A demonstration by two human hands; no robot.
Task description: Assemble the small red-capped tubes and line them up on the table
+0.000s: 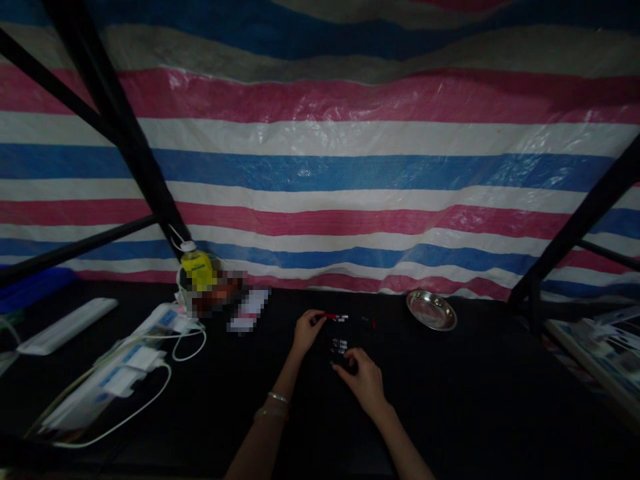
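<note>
My left hand reaches over the black table, its thumb and fingertips closed on the left end of a thin red item. Small silvery pieces lie at that item's right. Below them, several small pieces with white markings sit in a short stack of rows. My right hand is just under these pieces, thumb and fingers curved towards each other with a gap; anything between the tips is too dark to make out. A small black and red object lies to the upper right.
A shiny metal dish stands at the back right. On the left are power strips with white cables, a yellow bottle and a blurred flat item. Dark frame bars slant at both sides before a striped sheet.
</note>
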